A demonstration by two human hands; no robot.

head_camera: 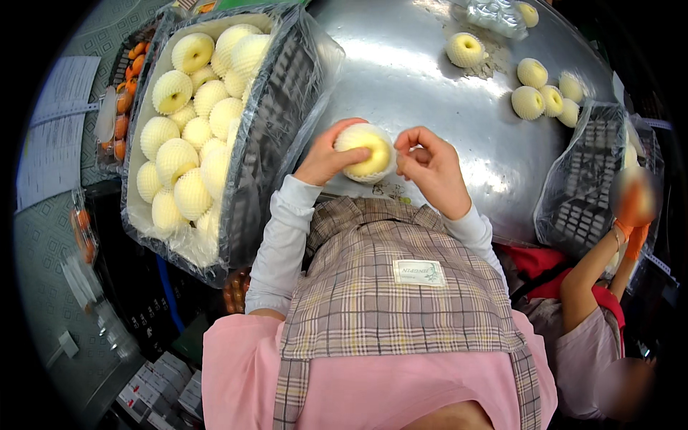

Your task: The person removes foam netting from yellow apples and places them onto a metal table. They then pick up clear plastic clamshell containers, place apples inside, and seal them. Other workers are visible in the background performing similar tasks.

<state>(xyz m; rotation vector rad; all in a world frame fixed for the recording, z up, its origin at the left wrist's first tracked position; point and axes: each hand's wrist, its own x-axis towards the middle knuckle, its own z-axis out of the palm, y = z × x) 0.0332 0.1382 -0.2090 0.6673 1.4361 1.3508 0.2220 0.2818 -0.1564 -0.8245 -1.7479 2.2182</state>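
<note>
My left hand [330, 156] grips a pale yellow round fruit [379, 153] in a white foam net, its thumb across the front and its fingers behind. Just right of the fruit is my right hand [430, 166], fingers curled and fingertips close together by the net's edge; whether they pinch anything is too small to tell. Both hands are over the near edge of a shiny metal table [387, 80]. To the left, a dark plastic crate [269, 113] lined with clear plastic holds several netted fruits [176, 161] of the same kind.
More netted fruits [528, 102] lie at the table's right, one [465, 50] farther back near clear plastic packaging [497, 16]. A second lined crate [583, 177] stands at right, where a co-worker's orange-gloved hands [634, 215] reach in. Orange fruits [122, 107] fill a crate at far left.
</note>
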